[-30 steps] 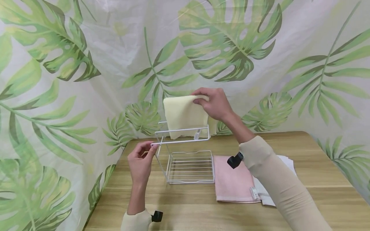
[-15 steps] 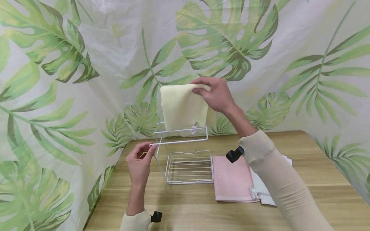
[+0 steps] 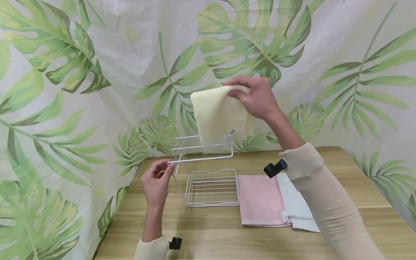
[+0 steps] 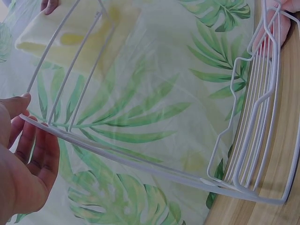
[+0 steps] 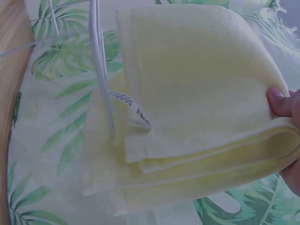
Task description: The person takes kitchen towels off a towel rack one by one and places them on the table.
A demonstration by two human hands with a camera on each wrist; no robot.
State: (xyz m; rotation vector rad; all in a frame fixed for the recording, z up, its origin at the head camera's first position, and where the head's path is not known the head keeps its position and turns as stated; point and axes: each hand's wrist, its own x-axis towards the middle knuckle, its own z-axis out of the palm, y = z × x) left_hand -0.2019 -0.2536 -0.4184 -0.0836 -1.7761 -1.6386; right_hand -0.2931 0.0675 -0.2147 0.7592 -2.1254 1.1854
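My right hand (image 3: 256,95) pinches the folded top edge of a pale yellow towel (image 3: 216,112). The towel hangs doubled above the rear part of a white wire rack (image 3: 204,159), its barcode label (image 3: 230,135) near the bar ends. In the right wrist view, the layers of the yellow towel (image 5: 201,75) hang apart at their lower edges, close beside a rack bar (image 5: 98,61); contact is unclear. At the near upper corner of the rack, my left hand (image 3: 157,182) grips the wire between thumb and fingers, as the left wrist view confirms.
The rack stands on a wooden table (image 3: 208,238), with a slatted wire base below its upper bars. Right of it lie a folded pink towel (image 3: 260,198) and a white towel (image 3: 295,198), partly behind my right sleeve. A leaf-print curtain (image 3: 130,72) hangs behind the table.
My right hand has lifted the yellow towel from lower among the upper bars, then moved it slightly right. My left hand stays at the rack's corner.
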